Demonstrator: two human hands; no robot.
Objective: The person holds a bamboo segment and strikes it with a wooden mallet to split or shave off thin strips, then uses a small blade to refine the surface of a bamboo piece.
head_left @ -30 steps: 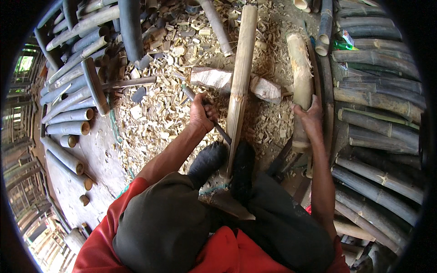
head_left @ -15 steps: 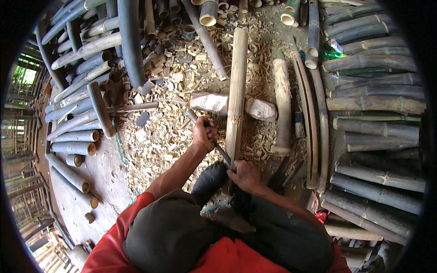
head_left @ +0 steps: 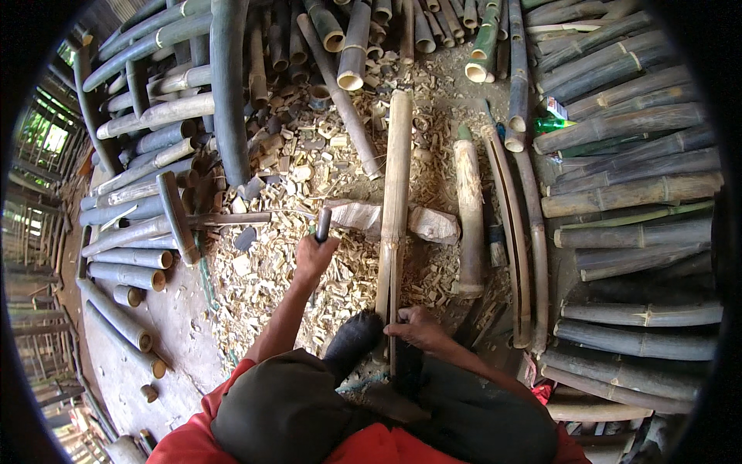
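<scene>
We see no true containers here; the nearest to one are the hollow cut bamboo tubes [head_left: 352, 46] stacked along the far edge of the floor, their open ends facing us and showing nothing inside, and a green bottle [head_left: 553, 124] lying among the poles on the right, whose contents we cannot tell

Our left hand [head_left: 315, 259] is raised over the chip-strewn floor [head_left: 178, 317], its fingers [head_left: 325, 249] pressed together around the dark handle of a blade tool [head_left: 322, 224], which points up and away from us. The blade itself is hard to make out

The long split bamboo pole [head_left: 396, 201] lies lengthwise down the middle of the floor, running from near our feet toward the far stack and crossing over a pale wooden block [head_left: 425, 223]. Our right hand [head_left: 417, 329] rests on the near end of the pole, fingers [head_left: 400, 315] curled against its right side, touching it just beside the split. The tool is held to the left of the pole, near but apart from it

A dark shoe [head_left: 352, 344] sits just left of the pole's near end. A shorter thick bamboo piece [head_left: 469, 213] lies to the right of the pole, with curved split strips [head_left: 510, 232] beyond it. A long-handled hammer [head_left: 178, 220] rests at the left among grey poles
</scene>
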